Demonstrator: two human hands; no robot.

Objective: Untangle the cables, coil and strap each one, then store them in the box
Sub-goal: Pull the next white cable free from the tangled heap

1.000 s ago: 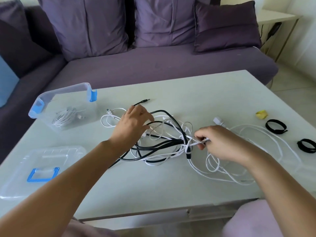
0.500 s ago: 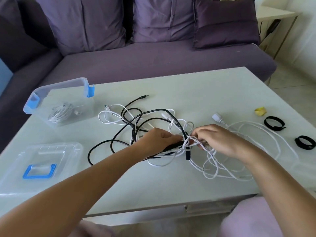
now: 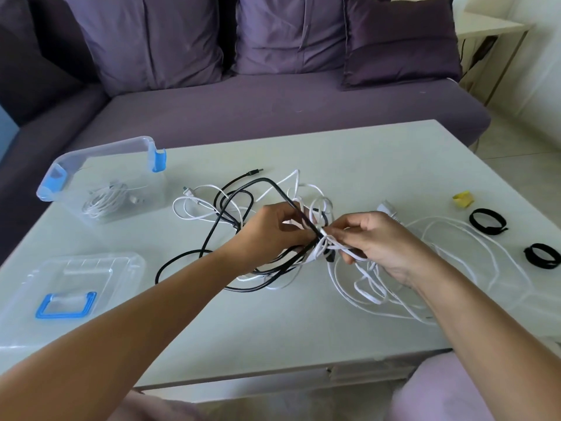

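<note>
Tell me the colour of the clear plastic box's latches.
Blue. The latches on the clear plastic box show in the head view.

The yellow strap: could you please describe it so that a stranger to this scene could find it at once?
On the white table before the purple sofa, look along the right side. Of three straps lying there, the yellow strap is nearest the sofa. Its neighbours, one black loop and a second black loop, are dark rings; it is bright yellow.

Table (image 3: 364, 165): cables (image 3: 299, 202), box (image 3: 100, 153), lid (image 3: 91, 268), straps (image 3: 485, 230)
</note>
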